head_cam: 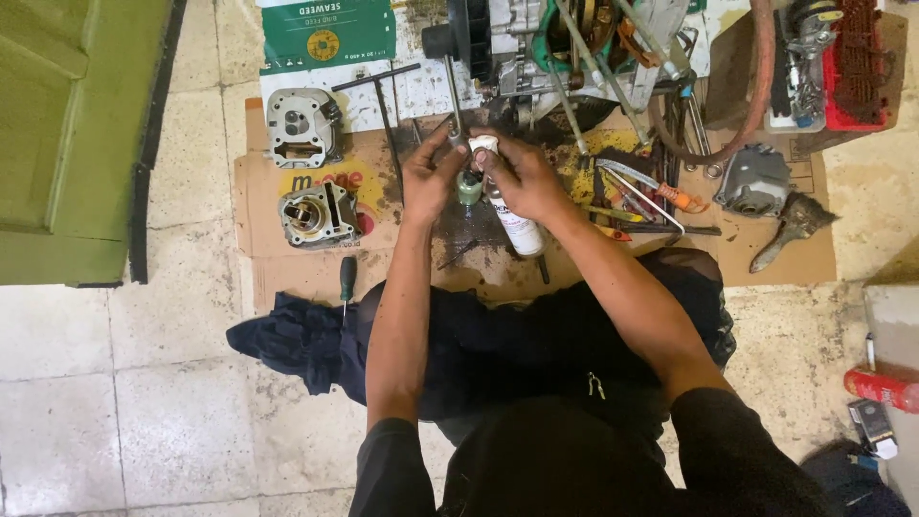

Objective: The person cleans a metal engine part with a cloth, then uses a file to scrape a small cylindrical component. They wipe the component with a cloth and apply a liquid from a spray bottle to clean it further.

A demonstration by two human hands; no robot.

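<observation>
Lap: dark trousers and black sleeves fill the lower frame; a dark blue rag [287,335] lies on the tiled floor [144,402] at the person's left knee.
Left hand [429,177]: raised over the cardboard, fingers closed on a small green part [469,189], which they pinch from the left side.
Right hand [522,177]: fingers wrapped around a white spray can [517,228]; the can is tilted, its cap end up beside the green part, its base towards the lap.
Green part: held between both hands, above the stained middle of the cardboard sheet [287,268], just in front of the engine.
Engine [546,48]: stands at the far edge of the cardboard, partly stripped, with rods and cables showing.
Left of the hands: a grey cylinder head [302,124] and, nearer the person, a cylinder block [316,215], both on the cardboard; a green-handled screwdriver [347,282] lies at the sheet's near edge.
Right of the hands: loose hand tools, an orange-handled one [682,199] among them; a grey engine cover [754,180]; a worn paintbrush [795,225].
Far right: a red canister [881,386] lies on the floor.
</observation>
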